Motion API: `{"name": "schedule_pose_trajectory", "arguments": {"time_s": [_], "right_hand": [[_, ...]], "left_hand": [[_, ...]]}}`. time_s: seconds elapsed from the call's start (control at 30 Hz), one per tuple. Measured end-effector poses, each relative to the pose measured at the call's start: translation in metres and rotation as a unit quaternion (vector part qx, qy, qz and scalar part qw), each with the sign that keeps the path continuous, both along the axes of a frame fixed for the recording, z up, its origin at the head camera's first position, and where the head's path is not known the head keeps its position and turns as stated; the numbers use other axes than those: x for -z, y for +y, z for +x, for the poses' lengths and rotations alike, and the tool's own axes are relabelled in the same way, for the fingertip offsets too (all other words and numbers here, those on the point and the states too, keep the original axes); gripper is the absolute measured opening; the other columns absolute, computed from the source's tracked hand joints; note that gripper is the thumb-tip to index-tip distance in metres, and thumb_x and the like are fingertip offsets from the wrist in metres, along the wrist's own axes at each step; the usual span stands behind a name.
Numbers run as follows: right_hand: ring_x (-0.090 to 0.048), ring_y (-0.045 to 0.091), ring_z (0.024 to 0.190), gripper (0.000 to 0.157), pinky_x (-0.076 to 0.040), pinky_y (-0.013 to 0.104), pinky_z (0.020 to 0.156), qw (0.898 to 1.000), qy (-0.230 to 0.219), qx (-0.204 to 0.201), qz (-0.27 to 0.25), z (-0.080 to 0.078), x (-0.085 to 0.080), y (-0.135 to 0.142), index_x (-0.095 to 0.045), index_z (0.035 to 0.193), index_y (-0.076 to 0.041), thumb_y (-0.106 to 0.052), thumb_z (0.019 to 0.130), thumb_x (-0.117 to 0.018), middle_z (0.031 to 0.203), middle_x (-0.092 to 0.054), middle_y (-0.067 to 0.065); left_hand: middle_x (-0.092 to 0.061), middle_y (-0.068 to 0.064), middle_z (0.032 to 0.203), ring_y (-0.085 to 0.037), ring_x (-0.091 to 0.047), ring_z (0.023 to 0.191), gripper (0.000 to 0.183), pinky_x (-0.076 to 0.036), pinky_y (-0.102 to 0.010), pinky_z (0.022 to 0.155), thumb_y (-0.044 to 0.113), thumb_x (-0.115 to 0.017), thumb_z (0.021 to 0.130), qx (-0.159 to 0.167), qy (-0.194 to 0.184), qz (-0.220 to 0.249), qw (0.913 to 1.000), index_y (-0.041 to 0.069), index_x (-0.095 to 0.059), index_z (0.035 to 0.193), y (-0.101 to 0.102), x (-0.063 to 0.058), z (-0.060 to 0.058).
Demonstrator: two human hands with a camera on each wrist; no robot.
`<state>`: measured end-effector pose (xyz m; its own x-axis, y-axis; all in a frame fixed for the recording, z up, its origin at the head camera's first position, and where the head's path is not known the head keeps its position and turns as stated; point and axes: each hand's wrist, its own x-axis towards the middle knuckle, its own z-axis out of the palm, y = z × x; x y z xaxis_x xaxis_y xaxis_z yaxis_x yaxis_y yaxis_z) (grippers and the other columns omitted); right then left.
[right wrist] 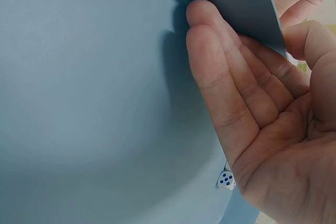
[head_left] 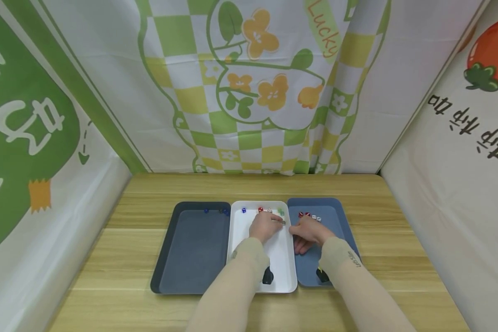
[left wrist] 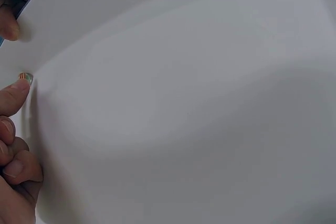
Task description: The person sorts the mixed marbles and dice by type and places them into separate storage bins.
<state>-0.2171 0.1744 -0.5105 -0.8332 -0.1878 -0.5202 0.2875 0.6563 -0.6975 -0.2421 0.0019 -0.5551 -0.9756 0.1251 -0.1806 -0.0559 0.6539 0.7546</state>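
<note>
My left hand (head_left: 266, 226) is over the far right part of the white tray (head_left: 276, 276). It pinches a small greenish die (left wrist: 26, 78) at the thumb tip, beside the tray's right wall; the fingers behind the thumb are partly hidden, the others curled. My right hand (head_left: 310, 230) grips the left wall of the blue tray (right wrist: 231, 3), thumb over the rim and fingers along the inside, palm showing. A green die (head_left: 280, 211) lies in the white tray's far right corner. Beyond my right hand, red dice (head_left: 307, 214) and white dice (head_left: 318, 219) sit in the blue tray.
The white tray also has a blue die (head_left: 244, 210), a red die (head_left: 260, 209) and a white die (head_left: 269, 210) along its far edge. At left, a dark grey tray (head_left: 191, 253) with several blue and dark dice (head_left: 206, 210) adjoins it. All stand on a wooden table (head_left: 120, 258).
</note>
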Motion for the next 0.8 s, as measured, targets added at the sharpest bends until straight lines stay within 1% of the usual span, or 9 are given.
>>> {"name": "schedule_pose_trajectory", "arguments": {"time_s": [0.2, 0.4, 0.47, 0.6, 0.8], "right_hand": [[-0.071, 0.023, 0.054, 0.028, -0.062, 0.037, 0.054, 1.0, 0.002, 0.002, -0.001, 0.001, 0.0, 0.0, -0.071, 0.073, 0.002, -0.014, 0.093, -0.058, 0.064, -0.071, 0.015], [-0.071, 0.023, 0.054, 0.029, -0.062, 0.036, 0.053, 1.0, 0.004, -0.002, 0.001, 0.001, 0.001, 0.0, -0.071, 0.072, 0.002, -0.014, 0.093, -0.059, 0.063, -0.071, 0.015], [-0.071, 0.023, 0.053, 0.03, -0.061, 0.036, 0.052, 1.0, 0.004, -0.004, 0.004, 0.0, 0.001, 0.0, -0.071, 0.071, 0.002, -0.014, 0.093, -0.058, 0.063, -0.071, 0.015], [-0.071, 0.023, 0.053, 0.03, -0.061, 0.036, 0.052, 1.0, 0.005, -0.005, 0.007, 0.0, 0.002, 0.001, -0.071, 0.071, 0.003, -0.014, 0.092, -0.058, 0.062, -0.07, 0.015], [-0.071, 0.023, 0.053, 0.029, -0.061, 0.036, 0.052, 1.0, 0.006, -0.005, 0.005, -0.001, 0.002, 0.001, -0.071, 0.071, 0.003, -0.013, 0.092, -0.058, 0.063, -0.07, 0.016]], "left_hand": [[-0.075, 0.005, 0.115, -0.016, -0.066, 0.101, 0.013, -0.054, -0.034, 0.087, 0.019, -0.081, 0.085, 0.009, -0.005, -0.021, 0.9997, 0.023, -0.083, 0.098, 0.002, -0.002, 0.001], [-0.076, 0.008, 0.106, -0.012, -0.065, 0.092, 0.009, -0.054, -0.031, 0.079, 0.021, -0.082, 0.086, 0.009, -0.022, -0.039, 0.999, 0.024, -0.083, 0.094, 0.005, -0.005, 0.003], [-0.076, 0.009, 0.105, -0.012, -0.065, 0.09, 0.008, -0.054, -0.031, 0.078, 0.021, -0.082, 0.086, 0.008, -0.024, -0.042, 0.9988, 0.024, -0.083, 0.094, 0.005, -0.006, 0.004], [-0.076, 0.008, 0.107, -0.012, -0.065, 0.091, 0.008, -0.053, -0.031, 0.078, 0.021, -0.083, 0.086, 0.009, -0.027, -0.047, 0.9985, 0.024, -0.083, 0.093, 0.006, -0.009, 0.006], [-0.076, 0.008, 0.107, -0.012, -0.065, 0.09, 0.006, -0.053, -0.031, 0.077, 0.023, -0.083, 0.086, 0.009, -0.026, -0.053, 0.9982, 0.025, -0.083, 0.092, 0.006, -0.01, 0.005]]}}
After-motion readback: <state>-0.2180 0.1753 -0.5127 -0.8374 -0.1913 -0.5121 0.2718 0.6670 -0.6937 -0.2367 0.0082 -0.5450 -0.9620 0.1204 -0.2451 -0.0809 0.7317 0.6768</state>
